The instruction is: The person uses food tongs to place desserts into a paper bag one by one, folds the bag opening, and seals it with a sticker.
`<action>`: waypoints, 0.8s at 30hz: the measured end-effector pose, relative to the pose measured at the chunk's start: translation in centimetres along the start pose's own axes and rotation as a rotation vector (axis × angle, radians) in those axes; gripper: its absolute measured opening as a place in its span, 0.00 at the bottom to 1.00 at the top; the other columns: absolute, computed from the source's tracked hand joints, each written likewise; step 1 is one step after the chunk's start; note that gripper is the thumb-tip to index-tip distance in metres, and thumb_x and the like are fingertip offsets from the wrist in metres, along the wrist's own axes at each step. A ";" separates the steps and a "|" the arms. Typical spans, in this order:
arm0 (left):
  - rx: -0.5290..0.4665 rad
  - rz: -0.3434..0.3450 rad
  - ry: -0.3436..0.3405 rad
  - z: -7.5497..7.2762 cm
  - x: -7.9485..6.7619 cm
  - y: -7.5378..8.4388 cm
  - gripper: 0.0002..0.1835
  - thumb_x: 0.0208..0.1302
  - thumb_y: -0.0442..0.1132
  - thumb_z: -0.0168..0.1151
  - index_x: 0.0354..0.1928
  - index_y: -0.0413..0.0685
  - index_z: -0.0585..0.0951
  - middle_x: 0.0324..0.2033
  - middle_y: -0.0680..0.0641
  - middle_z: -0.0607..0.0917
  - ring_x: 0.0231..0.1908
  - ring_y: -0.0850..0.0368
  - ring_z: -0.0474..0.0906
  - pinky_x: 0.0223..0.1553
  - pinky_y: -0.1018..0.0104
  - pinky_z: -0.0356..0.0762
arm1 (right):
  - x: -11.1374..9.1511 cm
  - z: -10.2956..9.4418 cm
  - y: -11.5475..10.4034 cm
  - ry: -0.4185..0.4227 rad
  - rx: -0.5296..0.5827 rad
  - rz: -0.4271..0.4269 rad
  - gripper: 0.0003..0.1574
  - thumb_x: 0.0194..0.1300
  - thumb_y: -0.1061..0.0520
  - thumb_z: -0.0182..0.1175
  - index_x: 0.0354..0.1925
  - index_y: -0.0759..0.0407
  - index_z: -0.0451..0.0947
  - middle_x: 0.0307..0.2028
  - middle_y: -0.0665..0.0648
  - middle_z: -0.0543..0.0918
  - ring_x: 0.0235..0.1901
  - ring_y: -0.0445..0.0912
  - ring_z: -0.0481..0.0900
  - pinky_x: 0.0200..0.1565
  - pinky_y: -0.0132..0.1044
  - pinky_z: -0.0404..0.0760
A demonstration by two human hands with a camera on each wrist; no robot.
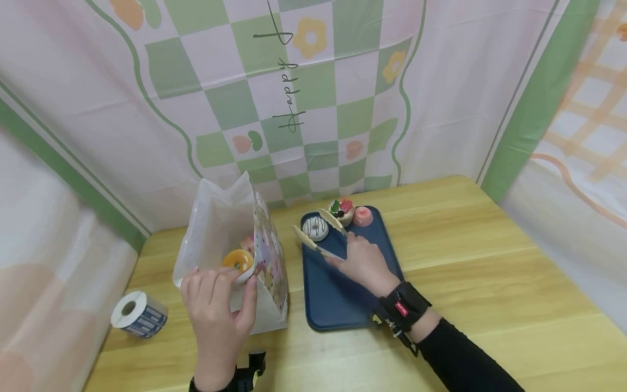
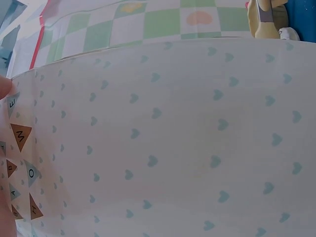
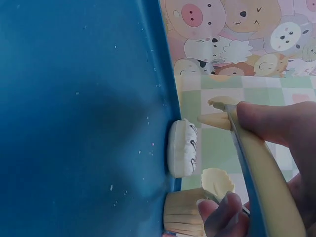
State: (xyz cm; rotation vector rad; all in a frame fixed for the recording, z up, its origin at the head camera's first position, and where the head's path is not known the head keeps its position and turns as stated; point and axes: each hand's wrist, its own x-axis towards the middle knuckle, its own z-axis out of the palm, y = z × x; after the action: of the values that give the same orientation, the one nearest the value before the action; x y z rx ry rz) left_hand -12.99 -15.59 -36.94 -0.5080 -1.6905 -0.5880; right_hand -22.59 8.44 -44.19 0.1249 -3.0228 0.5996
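Observation:
My left hand [image 1: 213, 302] grips the near rim of a standing white paper bag [image 1: 271, 261], thumb on the outer side. Inside lie an orange ring doughnut [image 1: 230, 258] and something pink, partly hidden. The bag's heart-printed wall [image 2: 182, 143] fills the left wrist view. With my right hand [image 1: 367, 264] I hold food tongs [image 1: 334, 223] over a dark blue tray [image 1: 338, 299]. Their cream tips are spread apart, one on each side of a white doughnut [image 3: 183, 148] with dark drizzle. A fruit-topped tart [image 1: 346, 213] and a small pink cake [image 1: 363, 216] sit along the tray's far edge.
A roll of labels [image 1: 141, 314] stands on the wooden table [image 1: 470, 261], left of the bag. Behind the table hangs a checked green and white cloth [image 1: 318, 103]. The tray lies just right of the bag.

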 end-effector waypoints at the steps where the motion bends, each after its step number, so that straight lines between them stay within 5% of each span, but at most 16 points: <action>1: 0.001 -0.001 -0.001 0.0 0.0 0.0 0.23 0.64 0.47 0.55 0.20 0.34 0.75 0.18 0.40 0.78 0.24 0.43 0.69 0.37 0.43 0.60 | 0.0 0.0 0.0 0.000 -0.004 -0.003 0.59 0.52 0.31 0.61 0.62 0.77 0.62 0.47 0.74 0.79 0.42 0.64 0.78 0.40 0.55 0.79; 13: 0.008 0.004 0.004 0.1 -0.1 -0.1 0.23 0.64 0.48 0.54 0.20 0.34 0.75 0.18 0.40 0.78 0.24 0.43 0.69 0.37 0.43 0.60 | 0.6 0.6 -0.3 -0.017 -0.058 0.025 0.59 0.52 0.30 0.61 0.60 0.78 0.64 0.40 0.70 0.78 0.34 0.60 0.79 0.31 0.51 0.80; 24: 0.008 0.004 0.007 0.1 0.0 -0.1 0.23 0.64 0.47 0.54 0.20 0.34 0.75 0.18 0.40 0.78 0.24 0.43 0.69 0.38 0.42 0.60 | 1.1 1.5 0.0 -0.040 -0.054 0.041 0.57 0.54 0.30 0.59 0.57 0.79 0.66 0.43 0.73 0.79 0.38 0.64 0.79 0.35 0.54 0.81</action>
State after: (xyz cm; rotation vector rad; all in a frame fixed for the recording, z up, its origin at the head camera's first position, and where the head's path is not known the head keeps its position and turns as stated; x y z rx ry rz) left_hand -13.13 -15.61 -37.02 -0.5027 -1.6849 -0.5789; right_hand -23.72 7.76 -45.48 0.0734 -3.0841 0.5237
